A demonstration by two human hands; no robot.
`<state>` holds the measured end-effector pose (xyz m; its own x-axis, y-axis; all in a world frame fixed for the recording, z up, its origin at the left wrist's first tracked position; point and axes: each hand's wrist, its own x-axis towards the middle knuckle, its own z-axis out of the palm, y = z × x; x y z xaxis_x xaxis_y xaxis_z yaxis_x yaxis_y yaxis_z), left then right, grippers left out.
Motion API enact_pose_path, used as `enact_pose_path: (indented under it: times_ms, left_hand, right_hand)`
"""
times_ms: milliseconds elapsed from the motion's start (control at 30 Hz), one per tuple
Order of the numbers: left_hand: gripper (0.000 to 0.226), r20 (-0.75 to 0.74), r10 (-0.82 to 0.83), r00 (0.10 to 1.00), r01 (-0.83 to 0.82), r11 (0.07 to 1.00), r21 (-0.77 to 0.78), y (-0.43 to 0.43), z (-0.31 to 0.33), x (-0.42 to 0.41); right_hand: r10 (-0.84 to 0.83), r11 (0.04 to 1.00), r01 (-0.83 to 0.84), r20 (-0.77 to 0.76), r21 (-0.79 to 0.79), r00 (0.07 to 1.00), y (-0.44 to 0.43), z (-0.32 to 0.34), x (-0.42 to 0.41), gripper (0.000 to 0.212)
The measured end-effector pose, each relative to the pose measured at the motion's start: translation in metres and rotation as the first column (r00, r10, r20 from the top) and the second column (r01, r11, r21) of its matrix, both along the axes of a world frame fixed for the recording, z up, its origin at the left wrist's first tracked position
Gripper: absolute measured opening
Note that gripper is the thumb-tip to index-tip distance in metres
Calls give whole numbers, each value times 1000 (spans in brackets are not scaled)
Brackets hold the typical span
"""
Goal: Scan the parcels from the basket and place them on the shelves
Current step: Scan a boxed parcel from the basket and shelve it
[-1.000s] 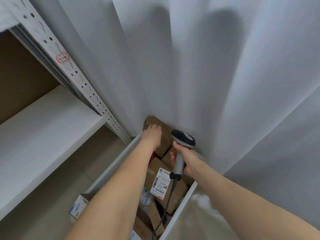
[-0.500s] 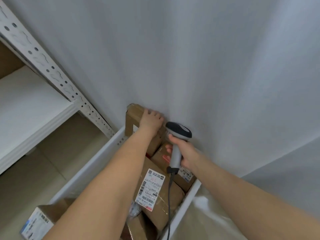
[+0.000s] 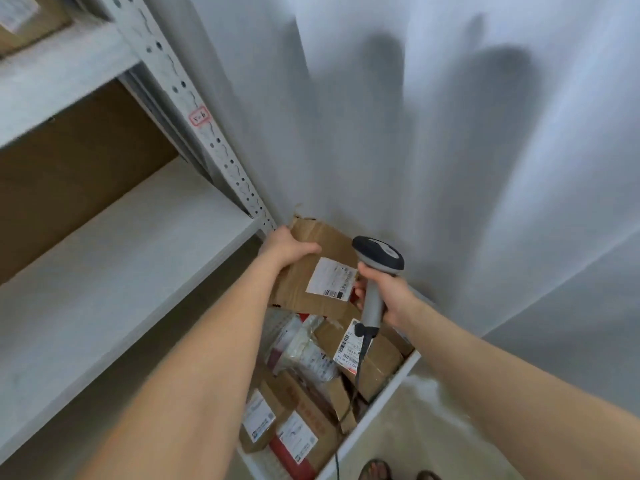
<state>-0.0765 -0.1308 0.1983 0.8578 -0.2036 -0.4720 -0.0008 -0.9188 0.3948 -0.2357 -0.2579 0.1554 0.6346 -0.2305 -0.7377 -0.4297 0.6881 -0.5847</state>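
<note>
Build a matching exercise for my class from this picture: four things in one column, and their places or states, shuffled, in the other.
Column A
1. left hand
2. right hand
3. white label
4. red-bordered tag

Column B
a. stuck on the shelf upright
b. grips the scanner
c. stuck on the cardboard parcel
d. holds the cardboard parcel's top corner

Pairs: 1-d, 2-b, 3-c, 4-a
</note>
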Motion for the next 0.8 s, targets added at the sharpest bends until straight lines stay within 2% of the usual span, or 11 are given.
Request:
enact_pose_path:
  times_ms: [67, 133, 233, 300, 467, 567, 667, 800]
  left_hand:
    - [74, -52, 158, 986, -163, 980, -115, 19, 39, -10]
    - [76, -101, 300, 949, -315, 923, -222, 37, 76, -22]
    - [79, -192, 458, 868, -495, 771, -400, 64, 126, -42]
    - [80, -246, 507, 826, -556, 661, -505, 80, 157, -57]
    - [101, -263, 532, 805, -566, 557, -607, 107, 223, -87]
    - [86, -281, 501, 818, -542, 511, -667, 121, 256, -94]
    - [65, -296, 460, 837, -519, 499, -694, 139, 283, -100]
    - [62, -274, 385, 881, -456, 538, -709, 175, 306, -99]
  right_hand:
    - [-11, 1000, 10, 38, 14, 999, 10, 40, -3, 26]
    - [-5, 1000, 3, 63, 29, 998, 18, 80, -8, 21]
    - [3, 1000, -4, 57, 10, 998, 31, 134, -15, 17]
    - [-9, 999, 11, 49, -40, 999, 41, 168, -20, 19]
    - [-55, 981, 77, 125, -180, 991, 63, 233, -23, 27]
    - [-49, 982, 74, 144, -172, 988, 72, 266, -23, 39]
    - [-39, 984, 68, 178, -163, 983, 84, 294, -26, 36]
    - [-74, 976, 120, 242, -182, 968, 109, 323, -30, 39]
